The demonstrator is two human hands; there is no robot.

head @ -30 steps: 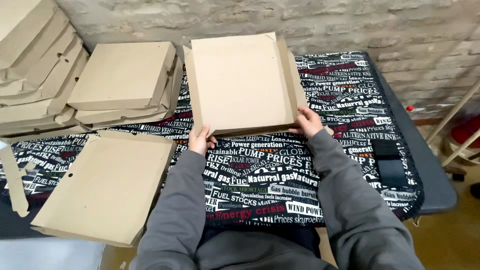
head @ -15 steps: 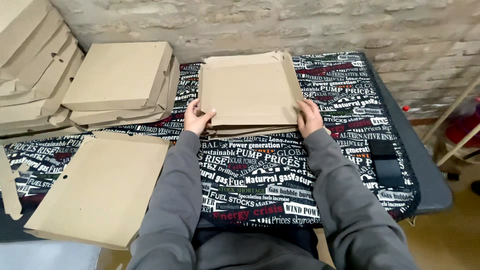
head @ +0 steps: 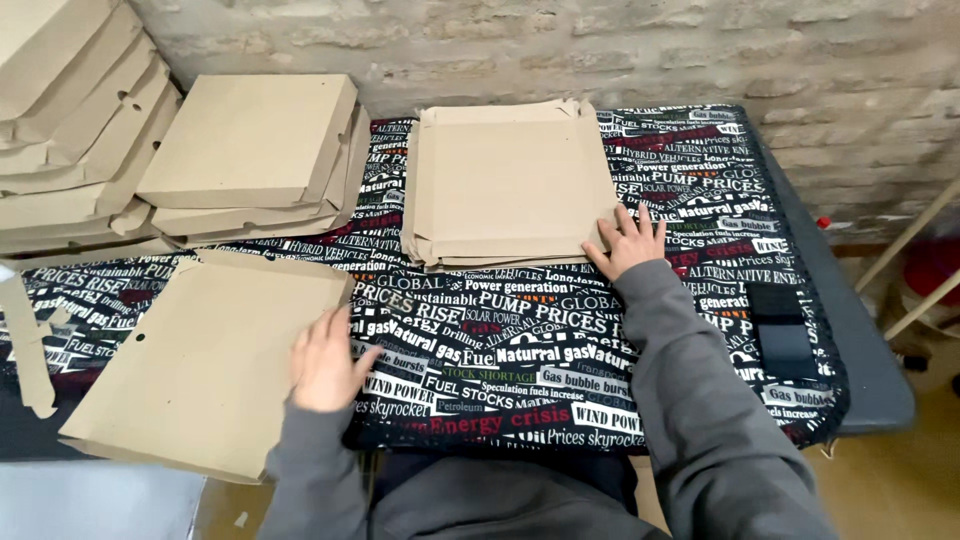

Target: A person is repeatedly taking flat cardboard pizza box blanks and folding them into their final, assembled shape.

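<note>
A folded brown cardboard box (head: pixel 505 185) lies flat on the table's printed black cloth (head: pixel 560 340), near the far edge. My right hand (head: pixel 627 243) rests with spread fingers on the box's near right corner. My left hand (head: pixel 325 360) hovers with loose fingers over the right edge of a flat cardboard sheet (head: pixel 205 355) that lies at the near left and overhangs the table's front. Neither hand grips anything.
Two closed cardboard boxes (head: pixel 250 150) are stacked at the back, left of the folded one. More boxes (head: pixel 70 120) pile up at the far left. A brick wall (head: pixel 620 45) runs behind the table. A cardboard strip (head: pixel 30 340) lies at the left edge.
The box was pressed flat and set down farther back. My left hand left the box and swung down-left to the flat sheet. My right hand stays on the box's corner.
</note>
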